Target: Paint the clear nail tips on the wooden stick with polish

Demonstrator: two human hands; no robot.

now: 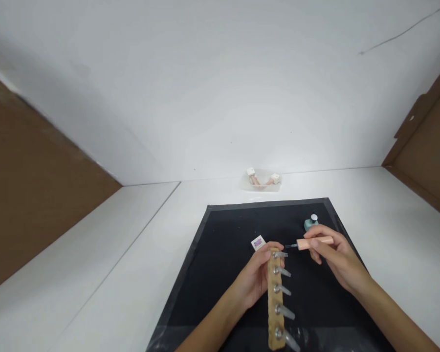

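My left hand (257,276) is closed around the far end of a wooden nail-tip stand (276,298), which points toward me. Several clear false nail tips (284,290) stick out to the right from round metal mounts along it. Between the fingers of my right hand (333,254) is a nail polish brush (315,242) with a peach handle. Its dark bristles point left, close to the farthest nail tip; contact cannot be made out. Just behind my right hand stands a small teal bottle (310,224) with a whitish round top, partly hidden by the fingers.
A white square piece with a purple pattern (258,242) lies beyond my left hand on the black mat (227,274). At the back wall, a clear tray (260,188) holds white-and-peach items. Brown cardboard panels (40,195) flank the white table (132,254).
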